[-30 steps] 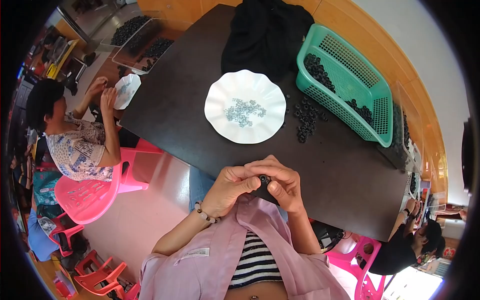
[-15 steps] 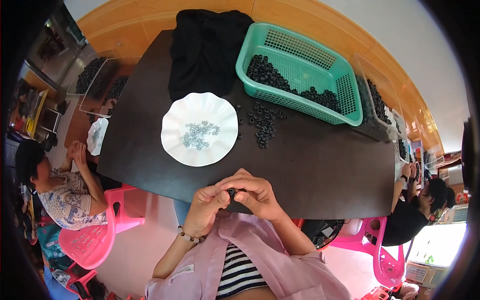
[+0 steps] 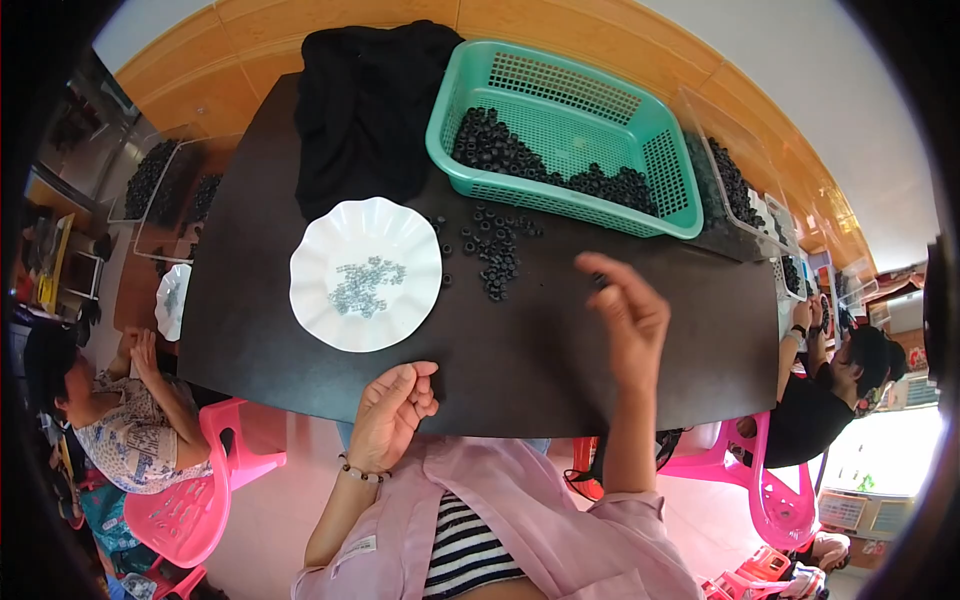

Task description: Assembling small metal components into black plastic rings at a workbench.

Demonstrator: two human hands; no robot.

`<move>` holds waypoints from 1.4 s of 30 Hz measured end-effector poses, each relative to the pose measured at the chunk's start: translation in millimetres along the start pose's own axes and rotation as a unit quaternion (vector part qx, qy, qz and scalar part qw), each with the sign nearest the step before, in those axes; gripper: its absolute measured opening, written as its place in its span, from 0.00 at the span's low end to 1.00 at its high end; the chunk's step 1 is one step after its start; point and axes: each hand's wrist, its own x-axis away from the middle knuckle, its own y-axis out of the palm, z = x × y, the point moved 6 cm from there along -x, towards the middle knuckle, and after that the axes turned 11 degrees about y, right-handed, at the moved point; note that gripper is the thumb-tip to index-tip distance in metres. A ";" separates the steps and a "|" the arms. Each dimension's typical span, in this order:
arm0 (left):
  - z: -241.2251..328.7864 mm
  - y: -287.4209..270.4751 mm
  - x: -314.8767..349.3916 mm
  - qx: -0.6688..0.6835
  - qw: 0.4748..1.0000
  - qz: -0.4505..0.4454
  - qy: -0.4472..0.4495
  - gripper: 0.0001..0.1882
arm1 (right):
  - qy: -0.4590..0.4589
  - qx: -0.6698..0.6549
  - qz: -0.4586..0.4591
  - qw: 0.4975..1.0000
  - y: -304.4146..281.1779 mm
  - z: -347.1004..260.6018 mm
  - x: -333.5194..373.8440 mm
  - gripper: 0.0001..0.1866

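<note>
My right hand [image 3: 635, 325] is raised over the right half of the dark table, pinching a small black round part [image 3: 600, 281] between thumb and forefinger. Close to the table's front edge, my left hand [image 3: 395, 410] is closed, its thumb pressed to the forefinger. Anything in that pinch is too small or hidden to make out. A white wavy-rimmed plate [image 3: 325, 235] lies beyond the left hand, with a patch of tiny clear, silvery pieces [image 3: 365, 287] on it. Right of the plate, small black ring-like parts [image 3: 497, 262] are scattered on the table.
A green plastic basket [image 3: 570, 205] partly filled with black parts stands at the back. Black cloth [image 3: 365, 110] lies left of it. Clear bins [image 3: 735, 185] of black parts stand at the right. People sit at both sides [image 3: 140, 410], on pink chairs [image 3: 185, 500].
My hands, together around a black part before, are now apart. The right has swung forward and right with a black part; the left has stayed near the front edge. The view has shifted slightly.
</note>
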 end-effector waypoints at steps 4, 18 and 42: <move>-2.9 -0.8 -1.3 -0.027 0.999 -0.014 0.016 0.13 | -0.037 0.126 0.182 0.975 -84.3 -30.9 -29.7 0.13; -1.8 -0.4 0.1 -0.016 0.999 0.006 0.035 0.10 | -0.068 0.345 0.374 0.858 -317.3 -15.3 -131.7 0.18; 2.1 -1.1 1.9 -0.015 0.999 -0.011 0.038 0.11 | -0.181 0.299 0.131 0.928 -78.5 -34.1 -111.8 0.10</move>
